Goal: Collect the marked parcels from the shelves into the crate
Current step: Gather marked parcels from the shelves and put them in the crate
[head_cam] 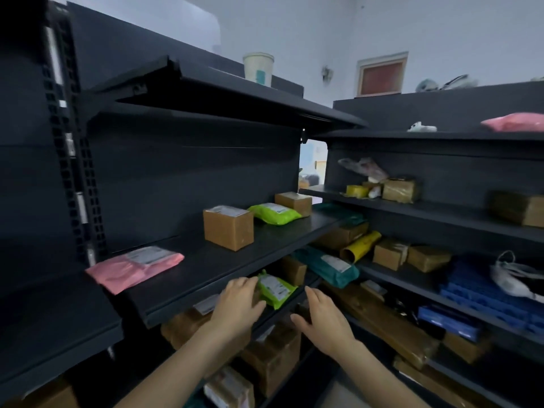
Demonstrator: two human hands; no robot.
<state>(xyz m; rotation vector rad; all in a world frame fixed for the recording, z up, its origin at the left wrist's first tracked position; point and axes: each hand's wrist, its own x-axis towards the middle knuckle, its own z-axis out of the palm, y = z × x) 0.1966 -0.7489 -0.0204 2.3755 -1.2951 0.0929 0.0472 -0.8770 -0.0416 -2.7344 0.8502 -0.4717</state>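
A lime-green mailer bag (276, 289) with a white label lies at the front of the shelf under the middle dark shelf (206, 269). My left hand (240, 301) rests against its left edge, fingers curled on it. My right hand (321, 315) hovers just right of it, fingers apart, holding nothing. On the middle shelf sit a pink mailer (135, 267), a brown box (228, 226), a second green mailer (273, 213) and a smaller brown box (294, 202). No crate is in view.
A teal mailer (326, 267), a yellow tube (360, 245) and several brown boxes crowd the lower shelves. The right-hand shelving carries more boxes, blue trays (482, 293) and a pink bag (513, 122). A paper cup (258, 68) stands on top. The shelf edge overhangs my hands.
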